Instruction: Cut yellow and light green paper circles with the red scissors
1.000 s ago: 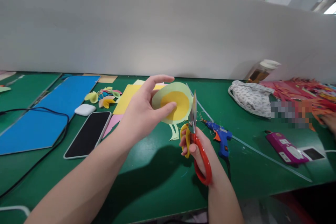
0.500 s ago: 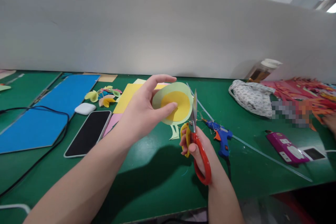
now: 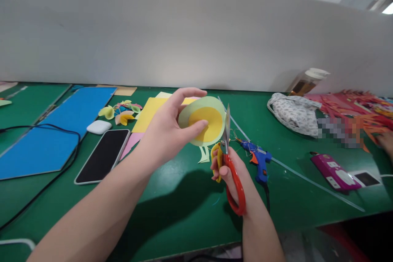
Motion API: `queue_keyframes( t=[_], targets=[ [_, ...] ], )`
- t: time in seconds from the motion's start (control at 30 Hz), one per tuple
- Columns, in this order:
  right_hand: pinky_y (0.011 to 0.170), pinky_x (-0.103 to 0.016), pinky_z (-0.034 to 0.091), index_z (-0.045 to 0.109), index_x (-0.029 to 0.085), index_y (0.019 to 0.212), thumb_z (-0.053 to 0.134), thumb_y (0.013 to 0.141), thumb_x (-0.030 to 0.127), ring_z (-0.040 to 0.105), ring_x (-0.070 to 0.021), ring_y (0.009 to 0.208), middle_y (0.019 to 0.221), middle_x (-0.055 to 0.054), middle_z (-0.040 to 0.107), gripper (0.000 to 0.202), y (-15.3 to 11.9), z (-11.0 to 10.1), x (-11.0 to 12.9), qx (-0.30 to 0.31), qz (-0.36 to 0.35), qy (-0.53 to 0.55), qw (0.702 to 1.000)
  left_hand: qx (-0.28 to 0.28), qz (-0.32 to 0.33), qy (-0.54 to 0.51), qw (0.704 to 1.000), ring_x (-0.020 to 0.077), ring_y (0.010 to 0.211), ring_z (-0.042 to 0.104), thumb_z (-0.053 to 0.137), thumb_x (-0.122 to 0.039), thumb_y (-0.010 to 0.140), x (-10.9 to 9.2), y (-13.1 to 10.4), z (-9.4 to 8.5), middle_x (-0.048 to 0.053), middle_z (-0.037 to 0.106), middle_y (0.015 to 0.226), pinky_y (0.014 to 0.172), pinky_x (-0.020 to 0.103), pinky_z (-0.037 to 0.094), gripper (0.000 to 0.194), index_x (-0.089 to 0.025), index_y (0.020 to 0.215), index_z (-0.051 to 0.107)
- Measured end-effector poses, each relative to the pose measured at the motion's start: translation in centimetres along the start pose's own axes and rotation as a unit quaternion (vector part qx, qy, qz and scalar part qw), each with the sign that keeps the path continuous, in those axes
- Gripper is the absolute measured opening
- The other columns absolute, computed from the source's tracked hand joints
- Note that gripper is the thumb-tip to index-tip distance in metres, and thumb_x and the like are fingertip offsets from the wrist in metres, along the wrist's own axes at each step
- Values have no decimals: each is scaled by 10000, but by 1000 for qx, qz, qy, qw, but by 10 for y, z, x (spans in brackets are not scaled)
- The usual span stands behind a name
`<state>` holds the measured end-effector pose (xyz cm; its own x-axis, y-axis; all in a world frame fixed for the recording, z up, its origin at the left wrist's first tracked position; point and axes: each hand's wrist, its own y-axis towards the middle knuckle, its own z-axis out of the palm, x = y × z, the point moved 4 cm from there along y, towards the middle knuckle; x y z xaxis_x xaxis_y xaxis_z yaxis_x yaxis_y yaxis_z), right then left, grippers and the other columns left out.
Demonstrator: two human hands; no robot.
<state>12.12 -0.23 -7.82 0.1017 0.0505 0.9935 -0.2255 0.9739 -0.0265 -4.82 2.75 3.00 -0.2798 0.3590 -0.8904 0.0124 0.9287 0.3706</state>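
Note:
My left hand [image 3: 172, 125] pinches a pale green paper round [image 3: 217, 106] with a yellow circle [image 3: 215, 125] on it, its thumb lying on the yellow. Red-handled scissors [image 3: 236, 188] are in my right hand [image 3: 231, 172], blades pointing up at the right edge of the round. My right fingers also hold something yellow [image 3: 219, 161], perhaps a folded paper piece or another part of the handle; I cannot tell which. Below the round, a small pale green cut piece [image 3: 203, 154] shows. Behind my left hand lies yellow paper [image 3: 147, 112].
A blue glue gun [image 3: 260, 161] and clear stick [image 3: 319, 188] lie right of my hands. Left are a phone [image 3: 103, 156], white case [image 3: 99, 127], paper flowers [image 3: 123, 114], blue board [image 3: 46, 139] and black cable. Farther right are a cloth bag [image 3: 293, 114], jar, purple pack and another person's hand.

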Motion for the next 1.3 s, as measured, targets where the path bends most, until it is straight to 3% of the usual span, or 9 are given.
queue_keyframes(
  t=[0.33, 0.73, 1.3],
  targets=[
    [587, -263, 464, 551, 197, 985, 716, 506, 820, 511, -121, 616, 752, 21, 547, 803, -1, 0, 2, 1, 25, -5, 1000, 14, -2, -3, 1000, 125, 601, 655, 712, -184, 738, -2, 3, -5, -43, 658, 757, 474, 181, 527, 483, -282, 1190, 572],
    [559, -264, 426, 525, 195, 995, 661, 625, 810, 468, -110, 606, 756, 22, 528, 730, -2, -5, -3, 41, 15, -54, 998, 24, -13, -31, 999, 151, 617, 685, 755, -176, 726, 0, 7, -9, -32, 686, 749, 479, 201, 549, 518, -275, 1204, 581],
    [478, -217, 347, 526, 193, 910, 740, 451, 812, 391, -84, 538, 634, 66, 488, 800, 0, -11, -2, 35, 82, -70, 994, 64, -27, -21, 997, 191, 638, 710, 779, -212, 719, 2, 9, -18, -12, 708, 777, 502, 253, 585, 549, -284, 1224, 576]
  ],
)
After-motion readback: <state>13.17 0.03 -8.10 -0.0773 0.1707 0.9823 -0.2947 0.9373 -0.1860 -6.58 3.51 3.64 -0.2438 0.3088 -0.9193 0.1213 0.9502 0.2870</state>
